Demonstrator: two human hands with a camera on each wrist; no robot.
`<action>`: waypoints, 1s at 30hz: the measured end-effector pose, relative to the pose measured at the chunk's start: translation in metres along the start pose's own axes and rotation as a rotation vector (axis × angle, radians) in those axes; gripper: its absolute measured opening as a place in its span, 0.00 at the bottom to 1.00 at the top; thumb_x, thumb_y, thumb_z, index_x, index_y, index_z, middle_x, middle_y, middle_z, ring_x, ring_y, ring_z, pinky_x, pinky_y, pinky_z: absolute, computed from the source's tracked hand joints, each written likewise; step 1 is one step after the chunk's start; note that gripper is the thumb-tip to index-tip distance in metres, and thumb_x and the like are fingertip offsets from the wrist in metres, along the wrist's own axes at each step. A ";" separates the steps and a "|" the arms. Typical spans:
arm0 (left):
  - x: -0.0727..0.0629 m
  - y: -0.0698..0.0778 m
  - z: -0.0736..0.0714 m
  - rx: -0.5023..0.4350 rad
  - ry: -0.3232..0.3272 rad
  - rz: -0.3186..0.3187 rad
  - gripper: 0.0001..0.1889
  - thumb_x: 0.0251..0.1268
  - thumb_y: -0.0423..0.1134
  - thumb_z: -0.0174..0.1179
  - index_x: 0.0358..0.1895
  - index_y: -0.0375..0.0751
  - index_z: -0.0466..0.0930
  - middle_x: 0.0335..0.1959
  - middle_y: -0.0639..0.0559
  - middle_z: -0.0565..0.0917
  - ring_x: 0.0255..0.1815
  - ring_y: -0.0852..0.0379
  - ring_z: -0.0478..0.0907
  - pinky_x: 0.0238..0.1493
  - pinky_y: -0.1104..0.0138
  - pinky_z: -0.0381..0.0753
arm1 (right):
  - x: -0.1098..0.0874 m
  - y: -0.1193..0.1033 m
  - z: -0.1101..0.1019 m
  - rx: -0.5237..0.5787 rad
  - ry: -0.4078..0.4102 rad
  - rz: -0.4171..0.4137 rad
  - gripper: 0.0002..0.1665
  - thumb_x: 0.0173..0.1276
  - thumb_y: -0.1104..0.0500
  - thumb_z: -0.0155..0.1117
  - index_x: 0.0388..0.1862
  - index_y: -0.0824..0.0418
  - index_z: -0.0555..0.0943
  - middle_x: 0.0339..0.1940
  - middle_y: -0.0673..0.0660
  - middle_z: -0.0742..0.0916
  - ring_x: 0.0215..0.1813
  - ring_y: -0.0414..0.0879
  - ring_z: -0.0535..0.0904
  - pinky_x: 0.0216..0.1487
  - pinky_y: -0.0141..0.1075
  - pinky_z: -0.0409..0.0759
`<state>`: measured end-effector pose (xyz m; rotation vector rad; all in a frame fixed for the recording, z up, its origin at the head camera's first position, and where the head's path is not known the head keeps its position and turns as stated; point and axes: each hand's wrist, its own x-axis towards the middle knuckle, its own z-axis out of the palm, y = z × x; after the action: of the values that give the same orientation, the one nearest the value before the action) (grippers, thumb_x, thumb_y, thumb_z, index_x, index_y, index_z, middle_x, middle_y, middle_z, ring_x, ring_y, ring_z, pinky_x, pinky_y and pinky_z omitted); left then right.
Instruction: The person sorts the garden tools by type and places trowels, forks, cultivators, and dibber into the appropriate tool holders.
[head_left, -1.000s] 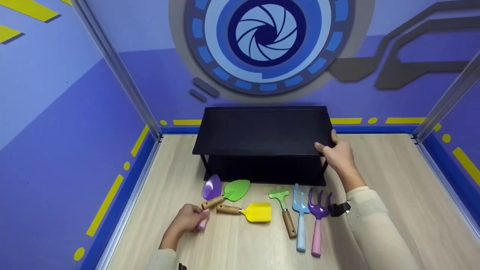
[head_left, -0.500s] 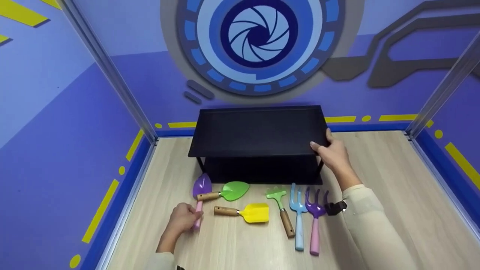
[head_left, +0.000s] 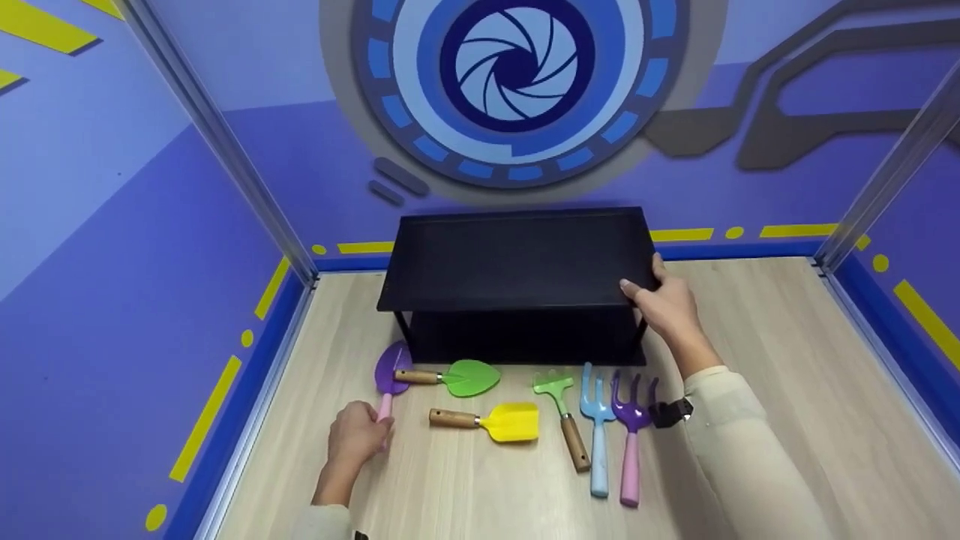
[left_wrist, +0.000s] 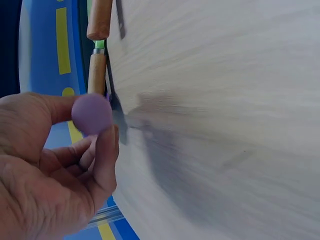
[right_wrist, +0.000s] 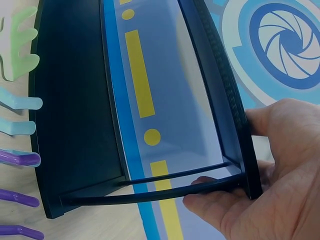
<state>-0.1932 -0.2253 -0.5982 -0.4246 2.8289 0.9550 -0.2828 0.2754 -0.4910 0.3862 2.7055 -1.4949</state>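
Note:
Between its thumb and fingers, my left hand (head_left: 355, 435) pinches the pink handle of a purple trowel (head_left: 388, 369). The round handle end (left_wrist: 92, 114) faces the camera in the left wrist view. Its blade lies near the front left corner of a two-tier black rack (head_left: 517, 259), partly under the wooden handle of a green trowel (head_left: 471, 378). My right hand (head_left: 667, 309) grips the right end of the rack's top shelf, thumb on top. In the right wrist view, fingers (right_wrist: 215, 202) curl beneath that shelf by the side bars.
A yellow shovel (head_left: 511, 422) lies at centre front. To its right lie a green rake (head_left: 556, 386), a blue fork (head_left: 598, 450) and a purple fork (head_left: 632, 442) with a pink handle. Patterned blue walls enclose the wooden table (head_left: 480, 495).
My left hand has shifted left with the purple trowel, whose blade moved out from beside the green trowel's blade. The green trowel has turned nearly level. My right hand keeps its grip on the rack.

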 end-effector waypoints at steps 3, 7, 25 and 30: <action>-0.001 0.001 -0.002 0.057 0.029 0.011 0.12 0.67 0.41 0.69 0.29 0.39 0.81 0.21 0.50 0.81 0.23 0.54 0.77 0.24 0.64 0.69 | 0.000 0.001 -0.001 -0.005 0.006 0.005 0.55 0.81 0.41 0.61 0.89 0.48 0.38 0.90 0.67 0.54 0.89 0.68 0.52 0.87 0.60 0.59; -0.002 0.002 -0.005 0.108 0.066 0.025 0.13 0.68 0.41 0.68 0.27 0.40 0.78 0.24 0.49 0.76 0.25 0.51 0.73 0.25 0.61 0.66 | -0.001 0.002 -0.002 0.000 0.000 0.014 0.55 0.81 0.40 0.60 0.89 0.48 0.37 0.90 0.65 0.53 0.89 0.67 0.51 0.87 0.60 0.58; 0.002 -0.005 -0.019 -0.104 0.061 -0.061 0.13 0.71 0.42 0.67 0.40 0.33 0.85 0.30 0.44 0.88 0.25 0.56 0.83 0.25 0.65 0.75 | -0.001 0.000 0.001 -0.025 0.005 -0.008 0.55 0.81 0.40 0.60 0.89 0.49 0.38 0.90 0.65 0.54 0.89 0.67 0.51 0.87 0.61 0.57; 0.003 0.001 -0.017 -0.241 0.018 -0.044 0.14 0.71 0.39 0.67 0.44 0.27 0.84 0.33 0.41 0.88 0.23 0.58 0.86 0.24 0.68 0.83 | -0.001 0.001 0.001 -0.019 0.005 -0.011 0.55 0.81 0.40 0.60 0.89 0.49 0.38 0.90 0.65 0.54 0.89 0.67 0.52 0.87 0.61 0.57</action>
<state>-0.1970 -0.2360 -0.5846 -0.5211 2.7158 1.2944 -0.2818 0.2752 -0.4920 0.3761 2.7277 -1.4722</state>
